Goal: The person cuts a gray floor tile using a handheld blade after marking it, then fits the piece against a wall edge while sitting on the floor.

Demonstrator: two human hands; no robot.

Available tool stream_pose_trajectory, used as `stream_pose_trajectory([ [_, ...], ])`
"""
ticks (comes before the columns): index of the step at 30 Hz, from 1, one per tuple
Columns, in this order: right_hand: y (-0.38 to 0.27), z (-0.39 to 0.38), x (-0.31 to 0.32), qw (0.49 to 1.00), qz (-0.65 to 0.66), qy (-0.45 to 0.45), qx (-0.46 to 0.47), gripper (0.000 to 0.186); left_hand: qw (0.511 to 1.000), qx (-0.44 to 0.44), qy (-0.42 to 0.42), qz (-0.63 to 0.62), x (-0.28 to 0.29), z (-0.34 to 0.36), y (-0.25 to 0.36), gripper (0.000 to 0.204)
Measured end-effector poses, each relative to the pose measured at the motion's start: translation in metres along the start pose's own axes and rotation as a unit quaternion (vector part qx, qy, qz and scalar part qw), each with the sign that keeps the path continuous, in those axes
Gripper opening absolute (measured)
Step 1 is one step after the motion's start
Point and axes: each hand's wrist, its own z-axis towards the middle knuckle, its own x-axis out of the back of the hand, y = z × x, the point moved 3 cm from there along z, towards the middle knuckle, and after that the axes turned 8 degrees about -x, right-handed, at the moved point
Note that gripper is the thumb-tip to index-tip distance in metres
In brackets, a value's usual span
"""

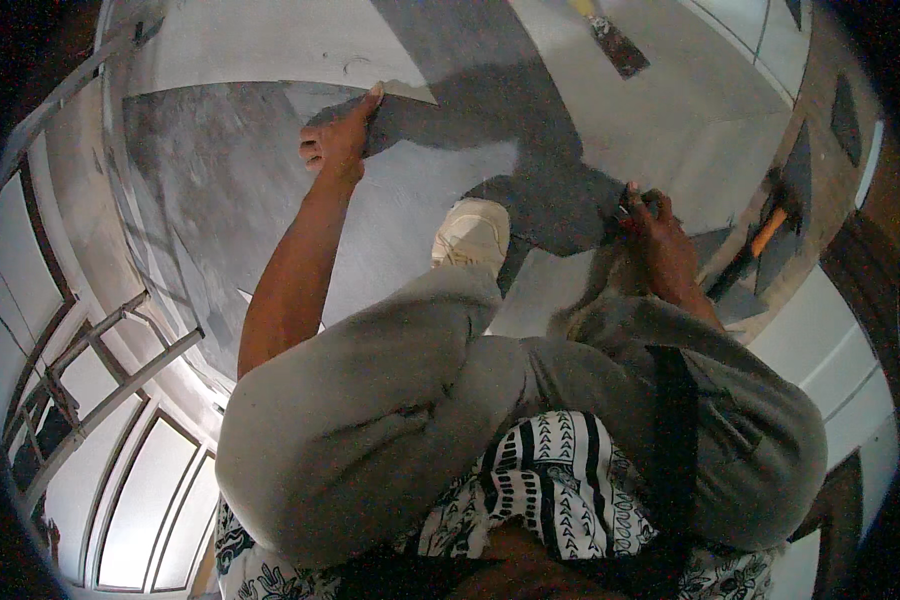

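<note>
My left hand (335,140) grips the far edge of a grey sheet (190,170) lying on the floor, thumb on its rim and fingers curled. My cream shoe (470,235) rests on that sheet, between my hands. Over to the right, my right hand (658,230) is curled at the border of a dark, shadowed patch, with a small dark item at its fingertips that I cannot make out. Pale grey flooring (660,120) shows beyond and right of the sheet.
A yellow-handled scraper (618,45) lies at the top. An orange-handled tool (768,230) and dark offcuts (843,120) lie along the right. A metal ladder-like frame (120,365) and paneled doors (160,500) are at the left. My bent knees fill the lower middle.
</note>
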Motion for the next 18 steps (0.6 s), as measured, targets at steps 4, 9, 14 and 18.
stream_pose_trajectory([
  [4,-0.005,0.0,0.001,0.999,-0.024,0.018,0.013,0.072,0.999,0.008,0.009,0.03,-0.004,0.009,-0.004,0.152],
  [9,-0.001,0.005,-0.005,0.998,0.012,0.051,0.04,0.082,0.999,-0.026,-0.011,0.022,-0.003,0.01,-0.001,0.159],
  [14,0.002,0.005,-0.009,0.998,0.001,0.057,0.04,0.087,1.0,0.007,-0.001,0.01,-0.001,0.0,0.003,0.163],
  [18,0.0,0.005,-0.007,0.998,0.004,0.054,0.029,0.088,1.0,0.007,-0.001,-0.013,-0.005,0.007,-0.006,0.164],
])
